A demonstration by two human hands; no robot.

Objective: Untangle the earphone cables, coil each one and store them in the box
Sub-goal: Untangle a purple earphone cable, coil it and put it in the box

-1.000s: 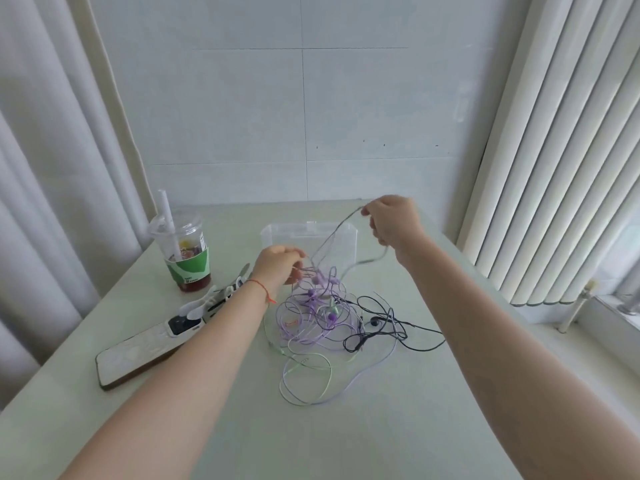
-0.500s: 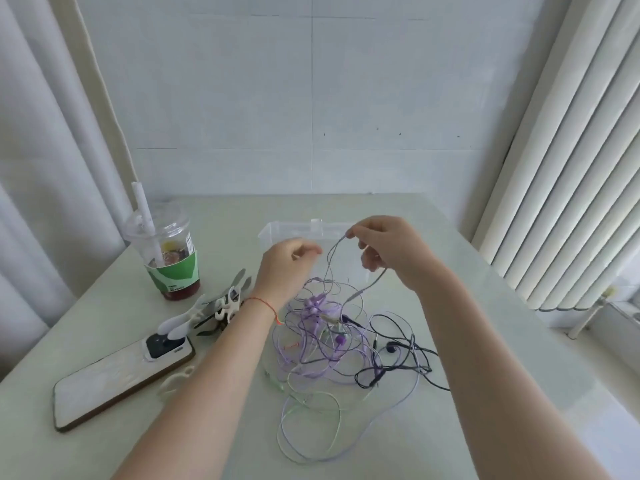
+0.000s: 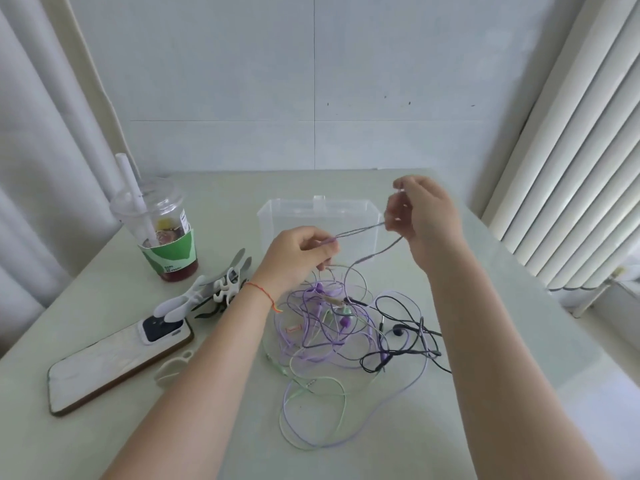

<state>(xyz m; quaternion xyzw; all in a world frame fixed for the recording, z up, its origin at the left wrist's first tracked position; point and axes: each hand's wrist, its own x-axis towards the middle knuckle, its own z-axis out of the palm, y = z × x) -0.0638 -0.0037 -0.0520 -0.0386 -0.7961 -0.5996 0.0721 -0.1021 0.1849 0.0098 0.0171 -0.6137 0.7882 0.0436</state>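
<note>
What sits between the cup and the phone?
In the head view, a bundle of white and dark clips lies on the table between the cup and the phone, its near end overlapping the phone's camera corner.

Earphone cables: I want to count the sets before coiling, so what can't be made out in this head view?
- Tangle of cables: purple, green and black strands overlap; the number of sets cannot be told.
- Stretched strand: its ends are hidden inside the left hand and right hand.
- Black cable: runs behind the right forearm.
- Clear box: front wall partly behind the hands; contents uncertain.
</note>
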